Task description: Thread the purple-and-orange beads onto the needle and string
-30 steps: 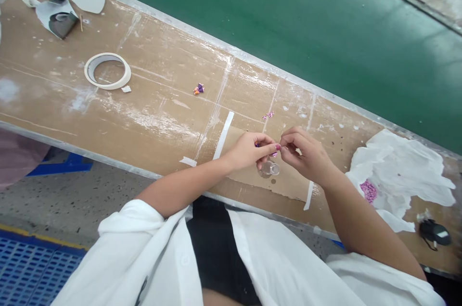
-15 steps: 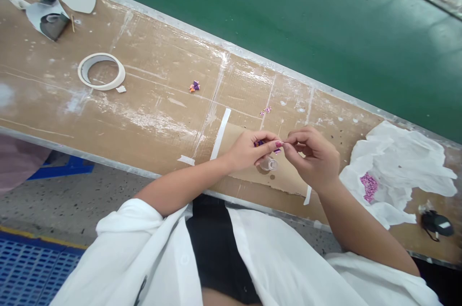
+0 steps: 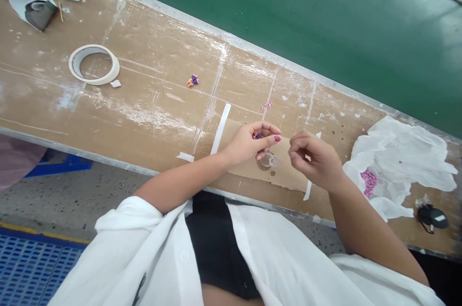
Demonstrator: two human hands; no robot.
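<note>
My left hand [image 3: 242,147] is closed around a small purple-and-orange figurine [image 3: 256,135], mostly hidden by the fingers. To its right, my right hand [image 3: 319,160] is held in a pinch; whatever its fingertips hold, if anything, is too small to make out. Below and between the hands, a small clear container [image 3: 269,159] stands on a taped-down piece of cardboard [image 3: 288,175]. A few tiny pink-and-white pieces [image 3: 267,106] lie beyond the hands. Farther left on the table sit more purple-and-orange figurines [image 3: 193,80].
Crumpled white sheeting [image 3: 415,157] at the right bears a pile of pink pieces [image 3: 368,183]. Near it lies a black rounded object [image 3: 433,217]. A masking tape roll [image 3: 114,68] rests on the left of the table [image 3: 155,104], with a cut-up container [image 3: 39,12] behind.
My hands have parted: the right fingertips, which met the left ones at the figurine, are now a short way to the right. My left hand still holds the figurine.
</note>
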